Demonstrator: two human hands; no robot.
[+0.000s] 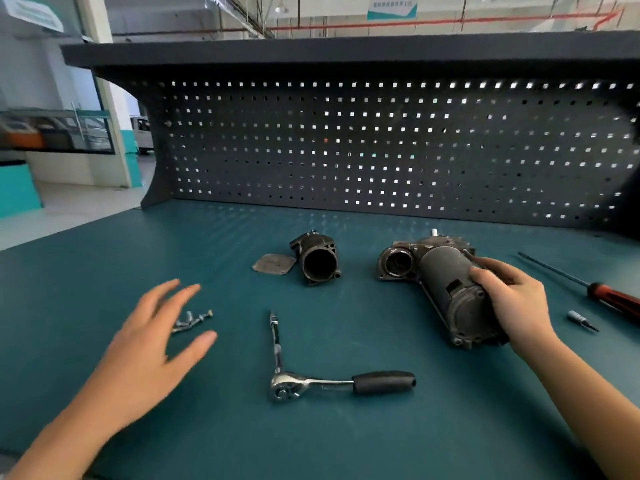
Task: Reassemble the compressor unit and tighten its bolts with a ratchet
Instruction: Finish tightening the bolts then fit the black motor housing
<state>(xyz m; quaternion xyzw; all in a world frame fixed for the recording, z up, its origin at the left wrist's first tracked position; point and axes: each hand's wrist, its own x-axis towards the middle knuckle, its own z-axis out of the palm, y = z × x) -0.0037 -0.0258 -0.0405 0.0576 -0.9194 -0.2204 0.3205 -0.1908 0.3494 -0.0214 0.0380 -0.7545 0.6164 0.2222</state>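
Early reassembly: the right hand [512, 299] grips the compressor body [446, 289] near the workbench's [104, 271] right edge, the left hand [152, 341] hovers spread, apparently over the bolts [194, 320]; next, seat the detached cylinder [317, 259].

We note the left hand [149, 344] and right hand [516, 303], both bare. The left forearm [69, 427] and right forearm [588, 393] run uncovered to the lower edge of view. Left hand blurred; we cannot read finer detail.

- Teal bench top [104, 271], dark pegboard back panel [381, 150] with square holes, daylight showing through
- Dark shelf [346, 50] over the pegboard
- Left: white pillar [104, 98], pale floor [69, 202], white van [142, 133]
- Ceiling: red pipe [450, 22], hanging lamp [281, 6]
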